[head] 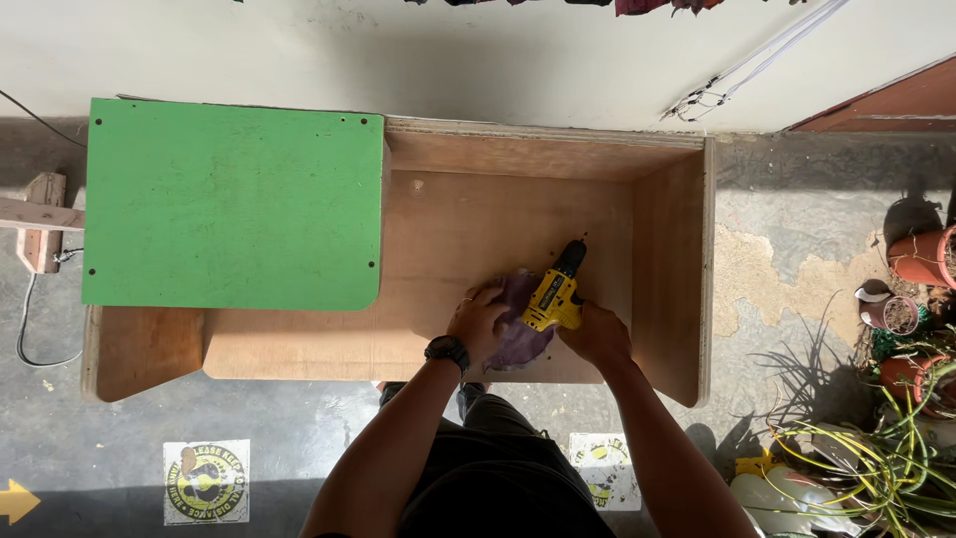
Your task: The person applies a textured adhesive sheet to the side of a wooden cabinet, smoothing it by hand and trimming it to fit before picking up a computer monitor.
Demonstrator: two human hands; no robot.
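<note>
Inside the open plywood cabinet (518,214) lying on its back on the concrete floor (119,438), both hands are meeting near the front edge of the bottom panel. The right hand (597,334) is closing around the grip of a yellow and black cordless drill (558,289), and the drill's long axis is running diagonally, from the handle near the person up and slightly to the right toward the black chuck and bit, which are pointing at the back of the cabinet and its right side wall (669,269). The left hand (480,321), wearing a black wristwatch (447,350), is lying just beside the drill on its left, fingers curled loosely and resting on a crumpled purple cloth (520,334) that is sitting under and partly behind the tool; whether it is actually pinching the cloth or only pressing on it, I cannot tell. So the drill is sitting between the two hands, gripped by the right one and only bordered by the left. A green board (234,204) with rounded corners is covering the left part of the cabinet, well apart from the hands. Potted plants (911,329) are standing along the right edge of the view, and round printed stickers (205,481) are showing on the floor near the person's legs.
</note>
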